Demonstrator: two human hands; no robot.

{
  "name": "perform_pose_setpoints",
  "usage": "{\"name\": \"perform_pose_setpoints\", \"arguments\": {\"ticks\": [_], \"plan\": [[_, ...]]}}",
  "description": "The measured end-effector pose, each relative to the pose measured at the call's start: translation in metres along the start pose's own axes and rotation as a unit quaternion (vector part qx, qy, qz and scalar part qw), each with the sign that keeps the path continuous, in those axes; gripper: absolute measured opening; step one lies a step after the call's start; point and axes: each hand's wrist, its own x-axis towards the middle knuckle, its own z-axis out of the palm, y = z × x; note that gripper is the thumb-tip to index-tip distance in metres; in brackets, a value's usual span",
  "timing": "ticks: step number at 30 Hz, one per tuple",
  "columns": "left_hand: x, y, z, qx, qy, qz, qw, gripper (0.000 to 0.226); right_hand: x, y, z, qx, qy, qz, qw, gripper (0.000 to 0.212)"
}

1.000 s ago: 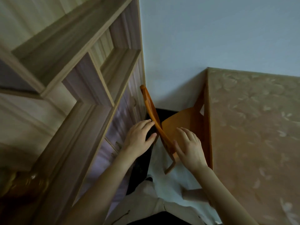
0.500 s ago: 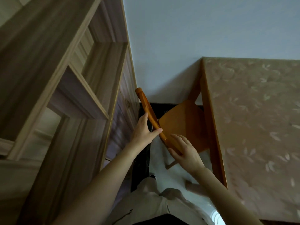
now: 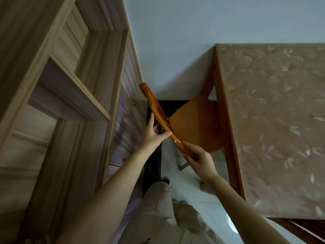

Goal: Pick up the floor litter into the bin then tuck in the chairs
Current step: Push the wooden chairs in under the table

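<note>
An orange wooden chair [image 3: 195,120] stands between the shelf unit and the table, its seat partly under the table's left edge. Its curved top rail [image 3: 154,108] runs diagonally from upper left to lower right. My left hand [image 3: 152,136] grips the middle of the rail, thumb over the top and fingers behind it. My right hand [image 3: 198,158] holds the rail's lower right end. No floor litter or bin is in view.
A wooden table [image 3: 274,120] with a leaf-patterned cloth fills the right side. A tall wooden shelf unit [image 3: 73,106] stands close on the left. A pale wall [image 3: 175,50] is straight ahead. My legs and shoe [image 3: 165,180] stand in the narrow floor gap.
Both hands have closed onto the chair's top rail. The chair has shifted right, with more of its seat under the table's edge. My view has tilted slightly.
</note>
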Motion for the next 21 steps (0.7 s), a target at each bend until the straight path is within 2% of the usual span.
{"name": "perform_pose_setpoints", "arguments": {"ticks": [10,21], "plan": [[0.017,-0.008,-0.005,-0.013,-0.031,0.004,0.999,0.106,0.004,0.003,0.007,-0.013,0.027,0.014,0.999,0.045],[0.042,0.013,-0.014,0.01,-0.049,0.014,0.999,0.105,0.025,-0.003,0.018,-0.003,0.052,0.022,0.998,0.044]]}}
